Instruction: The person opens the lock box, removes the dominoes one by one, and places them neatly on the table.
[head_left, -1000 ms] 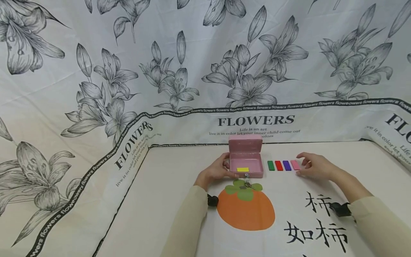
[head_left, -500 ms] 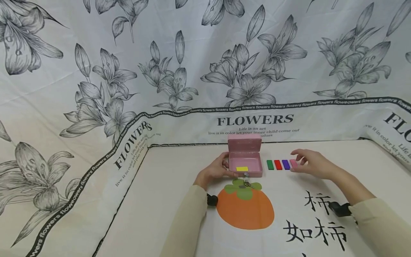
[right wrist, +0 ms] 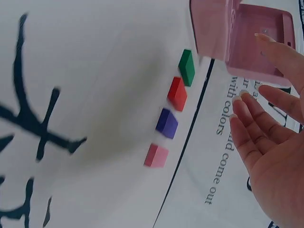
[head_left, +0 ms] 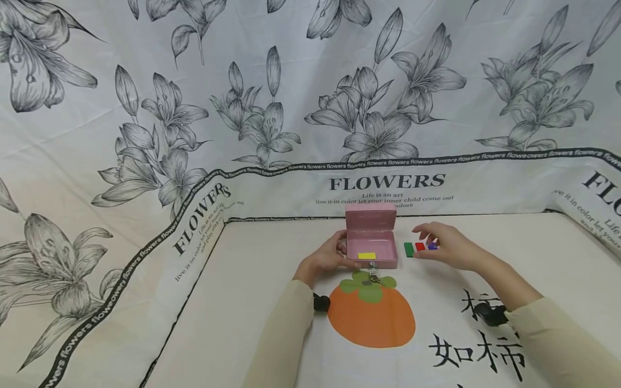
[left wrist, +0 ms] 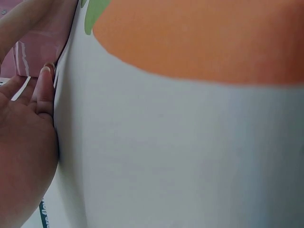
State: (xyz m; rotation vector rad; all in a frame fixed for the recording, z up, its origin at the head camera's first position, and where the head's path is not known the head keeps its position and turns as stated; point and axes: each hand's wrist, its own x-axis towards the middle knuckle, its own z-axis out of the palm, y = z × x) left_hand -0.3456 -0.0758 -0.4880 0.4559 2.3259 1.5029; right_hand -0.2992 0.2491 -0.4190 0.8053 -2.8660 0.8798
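Note:
A small pink box (head_left: 384, 245) stands with its lid (head_left: 371, 220) raised; inside lies a yellow block (head_left: 366, 256). My left hand (head_left: 326, 256) holds the box's left side, thumb along the front and fingers at the side. Right of the box, green (head_left: 408, 249), red (head_left: 419, 247) and purple (head_left: 433, 246) blocks lie in a row. Over the row's right end hovers my right hand (head_left: 451, 248), fingers spread and gently bent, holding nothing. It hides the pink block in the head view; the right wrist view shows that pink block (right wrist: 156, 156) ending the row.
A small latch with a key (head_left: 373, 272) hangs from the box front. The white tablecloth bears a printed orange persimmon (head_left: 371, 320) and black characters (head_left: 477, 353). Behind the box rises a flower-printed cloth wall (head_left: 271, 188).
My right hand has moved left from beside the pink block to above the row, now covering the pink block and part of the purple one. My left hand stays at the box.

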